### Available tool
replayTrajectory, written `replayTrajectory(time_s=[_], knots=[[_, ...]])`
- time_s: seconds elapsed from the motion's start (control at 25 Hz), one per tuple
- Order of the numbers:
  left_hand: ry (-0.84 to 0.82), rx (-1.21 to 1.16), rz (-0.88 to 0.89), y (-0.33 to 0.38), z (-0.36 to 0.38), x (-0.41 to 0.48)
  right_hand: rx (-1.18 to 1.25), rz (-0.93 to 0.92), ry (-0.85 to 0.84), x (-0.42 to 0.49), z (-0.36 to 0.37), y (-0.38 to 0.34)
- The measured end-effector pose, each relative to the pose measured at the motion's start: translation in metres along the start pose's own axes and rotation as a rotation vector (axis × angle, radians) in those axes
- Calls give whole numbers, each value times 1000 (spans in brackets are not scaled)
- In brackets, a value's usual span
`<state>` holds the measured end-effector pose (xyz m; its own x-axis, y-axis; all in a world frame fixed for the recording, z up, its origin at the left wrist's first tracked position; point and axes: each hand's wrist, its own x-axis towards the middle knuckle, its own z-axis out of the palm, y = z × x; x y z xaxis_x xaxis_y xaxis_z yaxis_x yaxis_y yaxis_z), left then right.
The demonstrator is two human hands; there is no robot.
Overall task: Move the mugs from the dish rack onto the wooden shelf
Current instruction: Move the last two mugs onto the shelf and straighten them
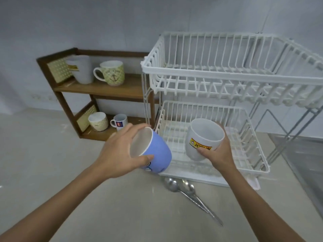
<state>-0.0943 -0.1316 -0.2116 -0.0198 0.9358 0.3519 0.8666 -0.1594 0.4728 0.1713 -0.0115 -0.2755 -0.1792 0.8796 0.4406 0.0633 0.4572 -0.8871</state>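
Left hand (120,151) wrapped round blue mug (153,152) at the rim, thumb on near side, fingers over far edge; mug tilted w/ mouth facing up-left, white inside, some print low on its side, partly hidden. Held in the air just left of dish rack (232,79), in front of the lower tier's left corner, not resting on anything. Right hand (218,152) closed round white mug (202,138) from the right & below, thumb pressed on the yellow/red label; mug tilted, mouth toward upper right, held above lower basket (253,142) of the rack, apparently clear of the wires. Upper basket of rack w/ nothing visible in it. Wooden shelf (97,89) to the left of the rack, against the wall, two levels, woven panels on its left end. Top level: tall white mug w/ yellow label (82,69) at left, cream mug w/ anchor print (111,73) just beside it on the right, handle toward the left. Bottom level: cream patterned mug (98,121) at left, small white mug w/ red/blue logo (119,122) near it on the right, partly behind left-hand fingers. Right part of both shelf levels bare. Two spoons (183,186) side by side on counter (43,154) just in front of the rack's tray, bowls toward the rack, handles running toward lower right. Steel sink edge (304,163) at far right, behind the rack legs. Both forearms bare, reaching in from bottom of view.
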Motion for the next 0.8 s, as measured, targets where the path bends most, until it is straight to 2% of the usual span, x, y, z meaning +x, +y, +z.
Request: replayTrajectory(time_s=[0.24, 0.44, 0.6, 0.72, 0.8], knots=[[77, 213, -156, -80, -41, -8, 37, -80, -123, -13, 88, -52], [125, 325, -271, -144, -37, 26, 94, -111, -111, -1, 165, -86], [127, 247, -232, -173, -22, 54, 87, -116, 9, 25, 228, -110], [177, 190, -168, -180, -6, 61, 37, -114, 168, 72, 267, -119], [172, 183, -135, -182, 0, 66, -2, -50, 289, 113, 282, -119]])
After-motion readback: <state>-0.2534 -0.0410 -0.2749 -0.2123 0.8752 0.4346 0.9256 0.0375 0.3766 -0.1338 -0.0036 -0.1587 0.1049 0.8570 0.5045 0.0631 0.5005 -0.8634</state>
